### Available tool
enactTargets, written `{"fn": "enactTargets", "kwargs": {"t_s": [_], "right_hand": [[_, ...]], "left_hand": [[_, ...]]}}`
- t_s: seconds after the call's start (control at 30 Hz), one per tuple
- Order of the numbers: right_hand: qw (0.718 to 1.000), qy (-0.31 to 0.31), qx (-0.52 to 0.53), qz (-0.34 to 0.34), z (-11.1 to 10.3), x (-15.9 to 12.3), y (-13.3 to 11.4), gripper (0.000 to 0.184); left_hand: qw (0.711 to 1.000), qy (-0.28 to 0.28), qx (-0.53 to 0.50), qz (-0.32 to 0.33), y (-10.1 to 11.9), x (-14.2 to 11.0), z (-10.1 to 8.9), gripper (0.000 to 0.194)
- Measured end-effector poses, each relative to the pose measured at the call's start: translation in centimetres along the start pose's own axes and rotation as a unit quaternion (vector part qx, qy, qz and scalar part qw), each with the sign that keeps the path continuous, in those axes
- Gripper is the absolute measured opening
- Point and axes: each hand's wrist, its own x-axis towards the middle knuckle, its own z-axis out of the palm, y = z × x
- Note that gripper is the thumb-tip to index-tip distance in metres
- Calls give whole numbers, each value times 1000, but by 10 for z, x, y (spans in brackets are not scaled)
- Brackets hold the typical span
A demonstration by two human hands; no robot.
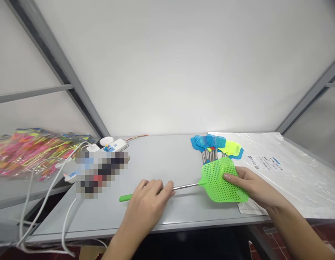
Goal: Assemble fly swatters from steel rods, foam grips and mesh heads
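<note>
A green fly swatter (224, 180) with a perforated paddle and a metal rod lies across the front of the table, held between both hands. My left hand (149, 200) is wrapped round the rod near the green handle end, which sticks out to the left. With thumb on top and fingers behind, my right hand (244, 182) pinches the right side of the paddle. Just behind the paddle lie several blue fly swatters (216, 141) and a yellow one (230, 148), their metal rods pointing toward me.
A white plastic bag (300, 173) with a printed label covers the table's right side. At left are a white power strip (117, 145), looping white cables (49, 191) and a pile of colourful bagged items (34, 153). A blurred patch hides part of the table. A pale wall rises behind.
</note>
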Motion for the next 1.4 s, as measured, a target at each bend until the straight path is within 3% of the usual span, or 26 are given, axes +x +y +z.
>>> {"fn": "enactTargets", "kwargs": {"t_s": [0.13,0.27,0.47,0.6,0.67,0.7,0.77,0.83,0.87,0.93,1.0,1.07,1.13,1.4], "right_hand": [[1000,-14,-16,-16,12,-6,-3,36],[996,-14,-82,-40,12,-14,-6,35],[989,82,-124,-24,-27,-30,-2,37],[971,121,-206,-10,-48,-36,3,42],[932,190,-308,-31,-46,-36,2,45],[894,251,-367,-59,-41,-35,1,48],[774,386,-480,-148,-20,-31,-1,57],[639,452,-571,-248,11,-26,-1,59],[607,422,-608,-289,30,-22,0,52],[582,309,-657,-367,65,-14,5,32],[590,205,-672,-399,90,-5,12,20],[605,154,-670,-402,100,4,18,18],[612,136,-667,-402,97,10,22,20],[581,120,-702,-394,46,7,31,19]], "left_hand": [[1000,-13,0,15,22,8,-2,14],[1000,-7,13,20,20,6,-2,17],[1000,-2,23,10,-11,-9,-3,20],[999,9,30,19,-18,-13,1,18],[999,12,31,16,-15,-12,2,17],[999,14,31,12,-14,-11,2,16],[999,22,29,2,-9,-9,1,16],[999,29,28,-4,-2,-5,-2,16],[999,30,26,-4,3,-4,-3,17],[1000,26,16,4,14,-1,-6,15],[1000,22,8,12,22,1,-8,12],[1000,20,9,15,25,1,-9,13],[1000,20,12,19,22,0,-7,18],[999,3,6,39,1,-9,10,21]]}}
